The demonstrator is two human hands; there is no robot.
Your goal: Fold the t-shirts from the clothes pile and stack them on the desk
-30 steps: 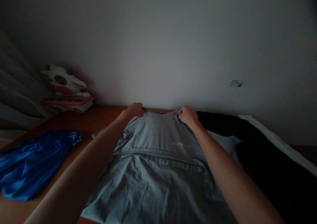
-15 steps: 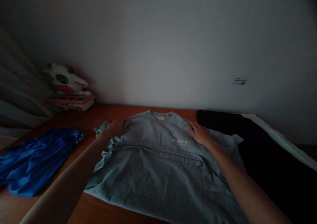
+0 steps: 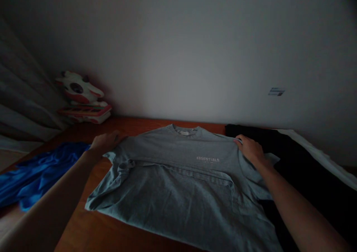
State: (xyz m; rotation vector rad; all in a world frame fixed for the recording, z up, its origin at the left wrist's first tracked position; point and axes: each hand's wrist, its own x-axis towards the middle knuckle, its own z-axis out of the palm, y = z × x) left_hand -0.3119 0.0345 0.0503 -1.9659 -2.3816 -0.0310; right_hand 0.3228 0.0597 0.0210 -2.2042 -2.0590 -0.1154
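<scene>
The grey T-shirt (image 3: 178,192) is laid across the tabletop (image 3: 92,229), lower centre of frame; shoulder spreading appears underway. One shoulder is clamped in the right hand's (image 3: 251,149) fingers; the left hand's (image 3: 107,142) grip cannot be determined. Even outward tension seems required next.

2 hands (image 3: 106,142) (image 3: 251,149), 1 gray shirt (image 3: 178,196)

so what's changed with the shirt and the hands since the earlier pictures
Both hands left the neckline of the gray shirt and moved apart: the left hand out to one shoulder, its grip unclear, the right hand to the other, now pinching it. The blue cloth, toy keyboard and black cloth stayed put.
</scene>
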